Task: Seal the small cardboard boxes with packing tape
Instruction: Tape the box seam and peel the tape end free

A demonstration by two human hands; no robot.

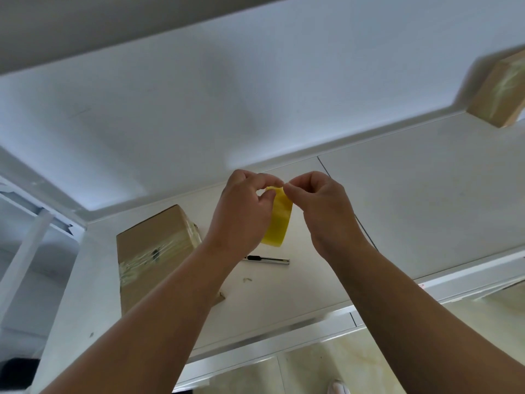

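Tape roll (pixel 279 223), frame centre.
Left hand (pixel 241 214) grips it; right hand (pixel 321 214) pinches its top edge; box (pixel 153 245) at left.

The person's left hand (pixel 241 214) and right hand (pixel 322 214) are bare. The left forearm (pixel 159 302) and right forearm (pixel 397 302) are bare too, uncovered along the whole length that shows, from the bottom edge of the view up to the wrists. Both forearms look smooth, broad near the camera and narrower toward the wrists, and the knuckles stand out faintly on the hands. At the bottom edge shows the rounded toe of a white shoe (pixel 338 387), too blurred for detail.
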